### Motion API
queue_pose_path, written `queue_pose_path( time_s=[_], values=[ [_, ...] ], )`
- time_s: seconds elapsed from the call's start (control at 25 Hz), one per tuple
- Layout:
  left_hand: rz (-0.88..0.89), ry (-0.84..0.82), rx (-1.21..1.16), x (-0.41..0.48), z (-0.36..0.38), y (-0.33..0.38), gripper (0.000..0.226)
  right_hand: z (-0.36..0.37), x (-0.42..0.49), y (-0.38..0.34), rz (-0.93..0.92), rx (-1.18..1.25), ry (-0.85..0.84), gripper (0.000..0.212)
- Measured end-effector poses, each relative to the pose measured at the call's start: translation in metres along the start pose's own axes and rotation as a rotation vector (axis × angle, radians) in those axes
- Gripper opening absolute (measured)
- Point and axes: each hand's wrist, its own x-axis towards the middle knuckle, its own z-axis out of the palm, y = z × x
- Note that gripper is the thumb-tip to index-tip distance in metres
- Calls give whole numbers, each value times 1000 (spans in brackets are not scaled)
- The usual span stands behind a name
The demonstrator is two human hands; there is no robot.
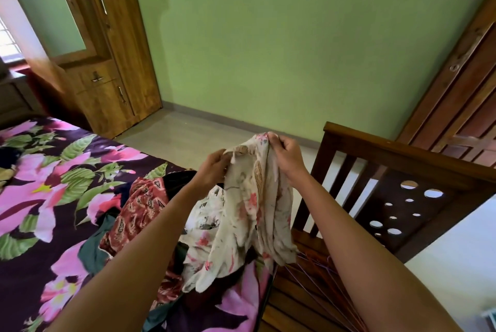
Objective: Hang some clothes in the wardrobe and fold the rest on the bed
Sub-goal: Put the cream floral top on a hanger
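Observation:
I hold a cream garment with pink flowers (252, 213) up above the bed. My left hand (214, 168) pinches its top edge on the left, and my right hand (285, 154) grips the top edge on the right. The cloth hangs down to a pile of clothes (139, 213) on the bed, which includes a red patterned piece, a dark green one and a white printed one. The bed (53, 197) has a purple sheet with big pink flowers. A wooden wardrobe (107, 44) with shut doors stands at the far left against the green wall.
The dark wooden footboard (389, 184) with slats and round holes runs along the bed's right end. Thin hangers (322, 275) lie on the wooden slats below my right forearm. A wooden door (461, 90) is at the right. Tiled floor (193, 133) separates bed and wall.

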Motion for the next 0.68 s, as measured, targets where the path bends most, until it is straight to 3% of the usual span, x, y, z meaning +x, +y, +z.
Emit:
queue_pose_path(
  time_s=[0.12,0.24,0.32,0.4,0.48,0.68],
  values=[
    [162,176,67,6,-2,16,22,-12,-2,8,68,-180,-46,28],
    [267,143,269,6,7,34,23,-7,-12,-3,-34,-124,-311,40],
    [329,73,379,3,15,40,25,1,-10,-7,-121,-114,-395,31],
    [355,100,385,3,21,40,23,5,-5,-7,-188,-106,-327,15],
    [323,134,295,5,20,37,20,4,-2,-4,-208,-110,-245,15],
    [189,-137,18,2,22,34,14,1,-4,-12,-263,-103,-160,22]
  ],
)
